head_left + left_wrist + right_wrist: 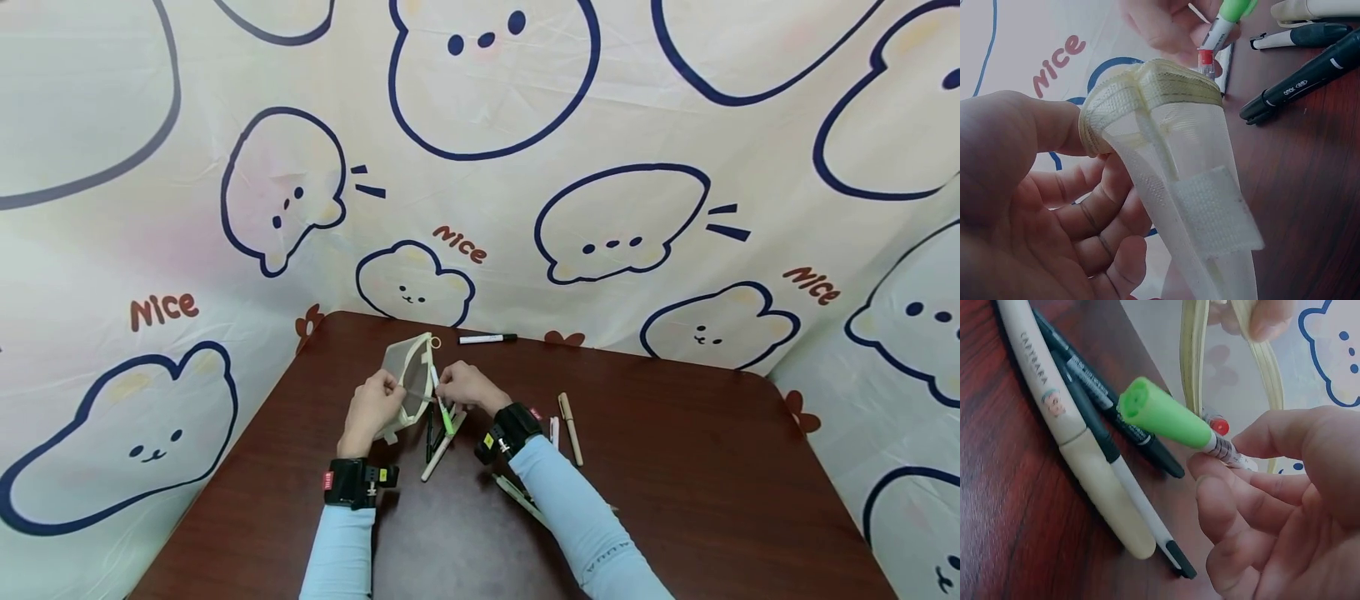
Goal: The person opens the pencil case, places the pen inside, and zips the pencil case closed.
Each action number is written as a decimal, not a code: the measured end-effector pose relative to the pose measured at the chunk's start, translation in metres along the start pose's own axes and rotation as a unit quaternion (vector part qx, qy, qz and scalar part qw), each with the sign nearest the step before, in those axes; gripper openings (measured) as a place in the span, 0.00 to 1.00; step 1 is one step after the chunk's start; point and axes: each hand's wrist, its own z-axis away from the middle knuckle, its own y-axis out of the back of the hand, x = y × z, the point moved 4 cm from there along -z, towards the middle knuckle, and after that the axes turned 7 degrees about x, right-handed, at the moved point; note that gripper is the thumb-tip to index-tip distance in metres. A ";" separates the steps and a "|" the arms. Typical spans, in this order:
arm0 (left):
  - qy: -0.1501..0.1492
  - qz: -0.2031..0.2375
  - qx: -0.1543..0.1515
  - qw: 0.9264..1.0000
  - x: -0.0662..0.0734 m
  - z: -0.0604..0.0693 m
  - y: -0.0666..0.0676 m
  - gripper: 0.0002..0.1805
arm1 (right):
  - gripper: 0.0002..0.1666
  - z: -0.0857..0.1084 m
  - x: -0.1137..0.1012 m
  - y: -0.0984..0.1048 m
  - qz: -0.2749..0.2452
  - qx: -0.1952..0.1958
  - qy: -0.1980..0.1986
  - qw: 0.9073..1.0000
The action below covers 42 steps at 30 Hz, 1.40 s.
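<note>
My left hand (372,412) grips the rim of a pale mesh zipper pouch (1194,140), whose mouth gapes toward my right hand. Between thumb and fingers, my right hand (471,387) pinches a white marker with a bright green cap (1166,415); its far end reaches the pouch's mouth. A red-ended clear pen (1217,425) shows at the pouch's edge, mostly hidden. On the table beside the pouch lie a cream pen lettered CAPYBARA (1091,469), a black marker (1300,78) and a black-and-white pen (1304,36).
A white marker with a black cap (487,339) lies near the table's back edge. Right of my right wrist are a tan pen (571,429) and a white pen (554,432). Pale green pens (519,498) are partly hidden under my right forearm. A patterned cloth hangs behind the table.
</note>
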 end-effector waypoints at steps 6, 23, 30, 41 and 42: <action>-0.009 -0.006 0.001 1.000 0.000 0.000 0.001 0.07 | 0.09 0.001 -0.007 -0.005 -0.020 -0.016 0.012 1.000; -0.016 -0.005 0.000 1.000 0.000 0.000 0.001 0.06 | 0.12 -0.005 -0.017 -0.015 -0.118 -0.048 0.007 0.992; -0.010 -0.002 0.002 1.000 0.000 0.000 0.000 0.06 | 0.11 -0.013 -0.016 -0.014 -0.150 -0.040 -0.004 0.988; -0.006 0.003 0.004 1.000 0.002 0.001 0.001 0.06 | 0.10 -0.022 -0.009 -0.008 -0.171 0.002 -0.019 0.985; -0.008 0.003 0.004 1.000 0.002 0.001 0.001 0.06 | 0.10 -0.023 -0.007 -0.008 -0.172 0.005 -0.021 0.985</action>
